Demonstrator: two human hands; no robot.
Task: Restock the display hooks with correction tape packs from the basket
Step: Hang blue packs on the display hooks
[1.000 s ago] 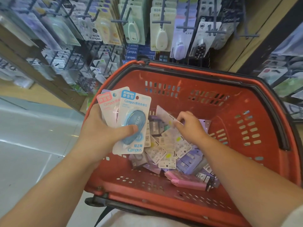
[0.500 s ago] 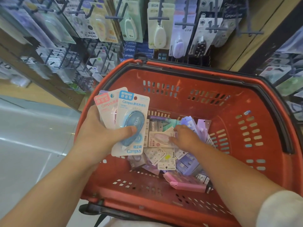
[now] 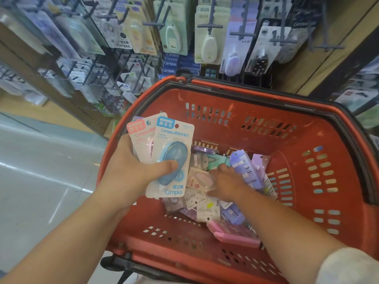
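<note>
Since a second ago the right hand [image 3: 225,182] has sunk lower into the red basket [image 3: 307,128]. Its fingers are now among the loose correction tape packs [image 3: 198,203], touching a pale pink pack [image 3: 200,178]; whether it grips is unclear. The left hand [image 3: 131,167] clutches a fan of packs, blue pack [image 3: 172,140] foremost, over the basket's left rim, below the display hooks [image 3: 209,27].

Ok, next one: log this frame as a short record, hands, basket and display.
left hand: grips a fan of packs, blue Campus pack in front, pink pack behind
right hand: down in the loose packs, touching one; grip unclear
basket: red, holds the loose packs
display hooks: beyond the basket, hung with packs
stage: picking from basket
</note>
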